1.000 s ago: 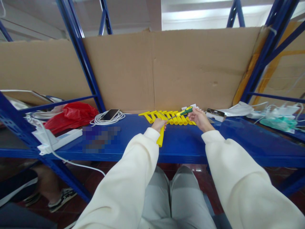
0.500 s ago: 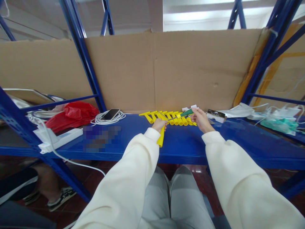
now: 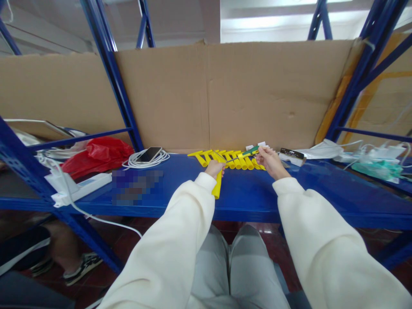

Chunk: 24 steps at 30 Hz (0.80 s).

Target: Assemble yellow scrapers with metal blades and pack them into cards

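One yellow piece (image 3: pixel 217 189) seemed midway, gripped in our left hand (image 3: pixel 213 169) over the blue shelf (image 3: pixel 251 189); our right hand (image 3: pixel 271 162) pinched the screwdriver (image 3: pixel 250 151). Whether the row of yellow pieces (image 3: pixel 239 163) behind was finished, we couldn't tell.

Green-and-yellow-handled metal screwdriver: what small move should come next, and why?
I'd probably turn the screwdriver slightly with the right hand, holding the flared yellow plastic piece steady in the left hand. The right fingers grip the handle's end, and the shaft runs to the left fingers at that piece's upper end. The tip is hidden, so its seating is unconfirmed.
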### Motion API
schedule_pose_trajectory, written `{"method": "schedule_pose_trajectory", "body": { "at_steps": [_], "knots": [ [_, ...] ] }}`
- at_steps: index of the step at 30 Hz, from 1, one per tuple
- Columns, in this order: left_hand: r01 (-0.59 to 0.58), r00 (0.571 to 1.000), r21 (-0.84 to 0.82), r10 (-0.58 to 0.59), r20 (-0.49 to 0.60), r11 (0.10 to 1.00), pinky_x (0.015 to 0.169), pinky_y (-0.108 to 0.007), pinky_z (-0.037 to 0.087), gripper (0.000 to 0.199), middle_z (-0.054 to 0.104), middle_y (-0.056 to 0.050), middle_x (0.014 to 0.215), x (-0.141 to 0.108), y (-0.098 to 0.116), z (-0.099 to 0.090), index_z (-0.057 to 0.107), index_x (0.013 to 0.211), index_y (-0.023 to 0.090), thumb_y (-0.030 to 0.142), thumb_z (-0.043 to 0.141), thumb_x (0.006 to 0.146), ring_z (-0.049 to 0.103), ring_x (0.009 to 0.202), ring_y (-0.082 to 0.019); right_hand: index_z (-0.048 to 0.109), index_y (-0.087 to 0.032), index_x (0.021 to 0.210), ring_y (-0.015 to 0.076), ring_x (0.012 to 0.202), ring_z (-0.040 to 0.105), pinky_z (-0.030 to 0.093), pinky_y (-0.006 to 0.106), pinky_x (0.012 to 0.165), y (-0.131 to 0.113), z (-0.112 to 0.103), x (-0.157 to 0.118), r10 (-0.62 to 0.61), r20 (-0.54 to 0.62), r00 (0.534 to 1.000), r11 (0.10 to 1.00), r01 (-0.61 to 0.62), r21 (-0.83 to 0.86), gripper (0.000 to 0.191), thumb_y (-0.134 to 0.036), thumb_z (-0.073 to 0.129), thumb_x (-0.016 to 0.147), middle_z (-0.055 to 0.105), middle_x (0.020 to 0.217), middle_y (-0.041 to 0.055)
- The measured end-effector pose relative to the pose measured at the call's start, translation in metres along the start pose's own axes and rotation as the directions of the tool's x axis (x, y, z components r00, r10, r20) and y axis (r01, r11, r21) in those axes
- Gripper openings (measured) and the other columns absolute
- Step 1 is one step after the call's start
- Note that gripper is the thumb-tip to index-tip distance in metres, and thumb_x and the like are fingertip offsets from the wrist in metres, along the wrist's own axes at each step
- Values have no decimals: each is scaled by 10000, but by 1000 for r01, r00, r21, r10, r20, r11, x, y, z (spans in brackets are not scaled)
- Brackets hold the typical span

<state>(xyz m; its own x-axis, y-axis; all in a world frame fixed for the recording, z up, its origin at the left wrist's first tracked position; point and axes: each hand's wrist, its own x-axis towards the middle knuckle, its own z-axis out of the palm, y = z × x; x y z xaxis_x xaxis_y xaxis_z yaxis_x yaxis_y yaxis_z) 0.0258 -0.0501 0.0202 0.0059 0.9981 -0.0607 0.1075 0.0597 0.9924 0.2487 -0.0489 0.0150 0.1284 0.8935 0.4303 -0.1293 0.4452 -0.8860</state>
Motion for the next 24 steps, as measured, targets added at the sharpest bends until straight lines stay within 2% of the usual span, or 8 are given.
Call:
{"method": "schedule_pose_trajectory", "body": {
  "at_steps": [6, 13, 18, 24],
  "knots": [
    [1, 1000, -1, -1, 9, 1000, 443, -208, 348, 286, 451, 61, 454, -1, 1, 0, 503, 643, 179, 14, 655, 820, 422, 395, -83, 548, -228, 714, 85, 417, 482, 333, 208, 384, 3, 0, 2, -14, -66, 998, 999, 11, -45, 587, -684, 884, 561, 555, 492, -49],
    [-3, 1000, -6, 3, 0, 1000, 437, -208, 341, 305, 447, 61, 444, -2, 1, 1, 497, 624, 179, 16, 656, 826, 416, 384, -79, 546, -238, 749, 82, 394, 476, 324, 188, 370, 0, 2, 0, 3, -99, 995, 999, -7, -34, 630, -676, 910, 480, 553, 444, -67],
    [-16, 1000, 10, 16, 3, 1000, 425, -207, 324, 334, 439, 59, 436, -5, 2, 1, 476, 618, 182, 13, 566, 892, 402, 378, -75, 604, -230, 791, 89, 377, 476, 353, 199, 371, -1, 3, -2, 2, -99, 995, 998, -8, -57, 599, -679, 896, 521, 520, 416, -77],
    [-9, 1000, 44, 9, 1, 999, 479, -231, 388, 315, 442, 58, 445, -3, 3, 0, 493, 611, 175, -2, 591, 852, 430, 403, -93, 647, -214, 784, 100, 408, 508, 368, 215, 387, 1, -1, -1, 7, -46, 999, 998, -10, -70, 564, -694, 868, 585, 554, 460, -47]
  ]
}}
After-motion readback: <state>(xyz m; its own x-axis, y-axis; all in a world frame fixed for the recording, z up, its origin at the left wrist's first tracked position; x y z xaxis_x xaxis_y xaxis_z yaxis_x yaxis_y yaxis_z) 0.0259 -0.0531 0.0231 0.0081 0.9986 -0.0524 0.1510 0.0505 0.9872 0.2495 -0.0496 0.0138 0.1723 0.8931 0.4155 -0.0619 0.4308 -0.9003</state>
